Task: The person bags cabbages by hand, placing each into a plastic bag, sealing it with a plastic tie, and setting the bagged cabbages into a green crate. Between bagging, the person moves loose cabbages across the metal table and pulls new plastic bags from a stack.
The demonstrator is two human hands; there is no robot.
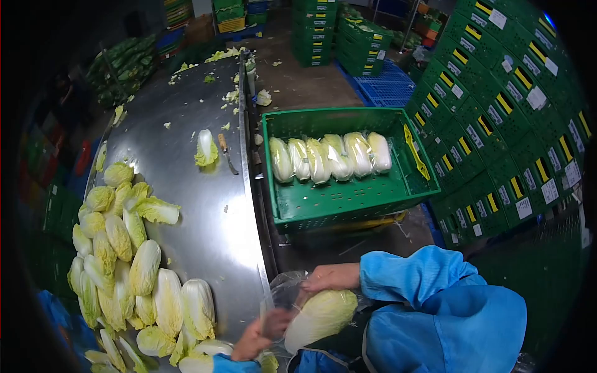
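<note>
Plastic bag (281, 291) at six o'clock is pinched in the grip of our left hand (258, 336), keeping its mouth wide; our right hand (329, 278) clasps the cabbage (320, 318) to steady it, just beside the surface (205, 205).

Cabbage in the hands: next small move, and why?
Probably push the cabbage deeper into the clear bag. The right hand rests on its top end and the left hand grips the bag, which seems only partly over it. The green crate holds five bagged cabbages.
</note>
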